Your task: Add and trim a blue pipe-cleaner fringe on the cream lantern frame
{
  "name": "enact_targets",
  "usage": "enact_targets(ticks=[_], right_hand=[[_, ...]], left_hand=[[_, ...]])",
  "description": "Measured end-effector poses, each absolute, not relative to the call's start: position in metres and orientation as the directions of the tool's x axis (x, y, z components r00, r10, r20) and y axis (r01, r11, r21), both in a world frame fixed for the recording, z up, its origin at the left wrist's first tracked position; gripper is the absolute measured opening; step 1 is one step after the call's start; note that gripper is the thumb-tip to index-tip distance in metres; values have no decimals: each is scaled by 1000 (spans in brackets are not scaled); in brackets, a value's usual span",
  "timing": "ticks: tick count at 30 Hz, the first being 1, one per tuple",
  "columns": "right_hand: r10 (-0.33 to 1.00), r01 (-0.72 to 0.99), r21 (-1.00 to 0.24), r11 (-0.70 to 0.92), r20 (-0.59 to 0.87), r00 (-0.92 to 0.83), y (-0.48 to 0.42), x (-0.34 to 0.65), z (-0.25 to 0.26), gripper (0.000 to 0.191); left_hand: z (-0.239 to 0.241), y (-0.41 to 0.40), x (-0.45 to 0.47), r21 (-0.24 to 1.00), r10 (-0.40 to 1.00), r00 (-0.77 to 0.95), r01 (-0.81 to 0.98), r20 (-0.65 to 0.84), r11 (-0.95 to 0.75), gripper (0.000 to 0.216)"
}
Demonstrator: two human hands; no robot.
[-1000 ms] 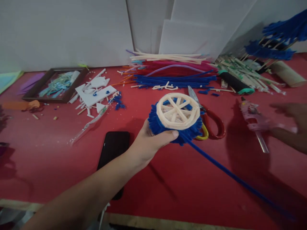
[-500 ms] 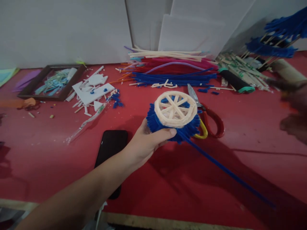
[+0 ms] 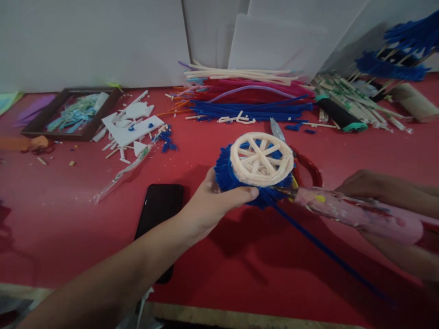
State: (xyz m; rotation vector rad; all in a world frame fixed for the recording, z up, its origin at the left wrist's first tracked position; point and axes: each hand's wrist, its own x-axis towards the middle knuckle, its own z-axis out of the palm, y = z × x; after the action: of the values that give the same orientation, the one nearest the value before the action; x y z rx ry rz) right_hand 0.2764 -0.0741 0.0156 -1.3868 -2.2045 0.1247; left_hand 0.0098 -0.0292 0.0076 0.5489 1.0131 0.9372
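My left hand point(image 3: 219, 196) is closed around a round piece made of pipe cleaners, with the thumb pressed on its near side. A cream spoked wheel point(image 3: 262, 160) tops the piece, and a blue fringe point(image 3: 224, 171) rings it below. One long blue pipe cleaner point(image 3: 329, 249) trails from it toward the lower right. My right hand point(image 3: 363, 185), partly hidden behind a pink, stained glue gun point(image 3: 360, 212), grips it. The gun's nozzle is at the blue fringe, just right of my left thumb; contact is unclear. Scissors point(image 3: 310, 167) with red and yellow handles lie behind the piece.
Bundles of coloured pipe cleaners point(image 3: 247, 93) lie along the wall. A black phone point(image 3: 159, 210) rests beside my left forearm. White foam scraps point(image 3: 133, 130) and a brown frame point(image 3: 60, 135) are at left. Wrapped sticks point(image 3: 353, 98) and a cardboard tube point(image 3: 416, 103) are at right.
My right hand has come in from the right edge with the glue gun, bringing its nozzle to the blue fringe. My left hand and the piece have shifted slightly right in view.
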Motion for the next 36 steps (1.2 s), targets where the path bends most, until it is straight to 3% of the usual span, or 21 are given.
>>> enact_targets(ticks=[3,6,17,31,36], right_hand=[[855,726,-462,509,370,-363,-73,266,26,20],[864,712,-495,498,357,-356,-72,265,26,18],[829,711,-438,550,392,-400,-70,268,22,14],[826,695,-461,552,414,-382,-69,267,25,37],[740,640,-375,670,404,-538,-61,279,22,35]], left_hand=[[7,-30,9,765,861,209,-394,-465,509,70],[5,-30,9,766,860,219,-392,-461,510,71],[5,-33,7,790,876,253,-381,-410,480,71],[1,-33,5,804,872,268,-345,-410,484,73],[1,-33,5,808,873,274,-341,-403,480,70]])
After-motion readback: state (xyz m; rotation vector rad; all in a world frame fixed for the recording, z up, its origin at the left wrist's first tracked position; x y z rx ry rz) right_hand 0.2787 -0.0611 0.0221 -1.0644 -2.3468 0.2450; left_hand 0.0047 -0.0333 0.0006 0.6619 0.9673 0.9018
